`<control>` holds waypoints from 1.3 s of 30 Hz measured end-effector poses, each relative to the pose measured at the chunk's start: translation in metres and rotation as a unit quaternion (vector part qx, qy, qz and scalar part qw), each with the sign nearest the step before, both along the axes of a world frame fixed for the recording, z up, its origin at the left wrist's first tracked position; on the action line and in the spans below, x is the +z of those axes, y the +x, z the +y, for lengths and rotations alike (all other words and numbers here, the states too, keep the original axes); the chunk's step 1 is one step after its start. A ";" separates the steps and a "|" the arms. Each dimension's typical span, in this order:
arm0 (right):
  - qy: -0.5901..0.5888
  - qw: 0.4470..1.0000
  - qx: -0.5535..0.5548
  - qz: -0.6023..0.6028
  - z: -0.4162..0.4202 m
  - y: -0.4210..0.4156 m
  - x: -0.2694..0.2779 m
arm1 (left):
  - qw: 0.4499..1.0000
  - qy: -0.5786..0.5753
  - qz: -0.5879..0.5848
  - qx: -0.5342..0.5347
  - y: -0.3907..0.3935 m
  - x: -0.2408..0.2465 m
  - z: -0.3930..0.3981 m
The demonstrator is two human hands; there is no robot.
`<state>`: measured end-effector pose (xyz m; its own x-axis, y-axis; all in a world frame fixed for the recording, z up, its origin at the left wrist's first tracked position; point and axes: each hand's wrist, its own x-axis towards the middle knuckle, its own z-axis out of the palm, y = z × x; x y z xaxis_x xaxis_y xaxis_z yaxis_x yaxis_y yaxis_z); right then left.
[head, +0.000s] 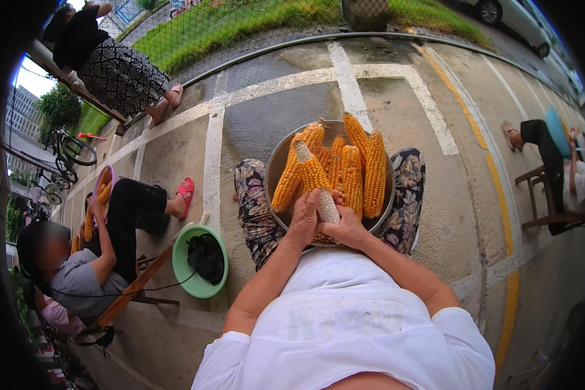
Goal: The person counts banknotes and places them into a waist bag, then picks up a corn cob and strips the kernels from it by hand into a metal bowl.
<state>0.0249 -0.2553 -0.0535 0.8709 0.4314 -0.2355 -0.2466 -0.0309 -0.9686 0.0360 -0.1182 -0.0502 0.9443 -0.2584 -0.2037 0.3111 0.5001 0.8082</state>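
A partly shelled corn cob (314,171) slants across the near part of a round metal basin (390,192). Its lower end and tip are bare and whitish, while yellow kernels still cover the middle. My left hand (304,218) grips the cob's lower part from the left. From the right, my right hand (346,227) closes around the bare lower end. Several full yellow cobs (374,178) stand or lean in the basin beyond my hands. Some loose kernels (324,238) show at the near side, partly hidden by my hands. The basin rests between my knees (407,185), in flowered trousers.
A green plastic basin (177,265) holding a black bag (205,258) stands at my left. Beyond it, a seated person (85,273) holds cobs over a pink basin (108,171). Another seated person (541,141) is far right, and one stands by the wire fence (253,36).
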 end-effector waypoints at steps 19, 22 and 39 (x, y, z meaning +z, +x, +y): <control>-0.004 0.999 -0.028 -0.027 0.000 -0.001 0.001 | 0.999 -0.018 0.040 0.019 0.000 0.000 -0.004; -0.036 0.999 -0.015 -0.003 -0.002 0.000 0.004 | 0.999 0.004 0.033 0.018 -0.001 0.002 -0.005; -0.093 0.968 -0.145 -0.180 0.008 -0.005 0.004 | 0.988 0.129 -0.062 0.052 0.006 0.014 -0.010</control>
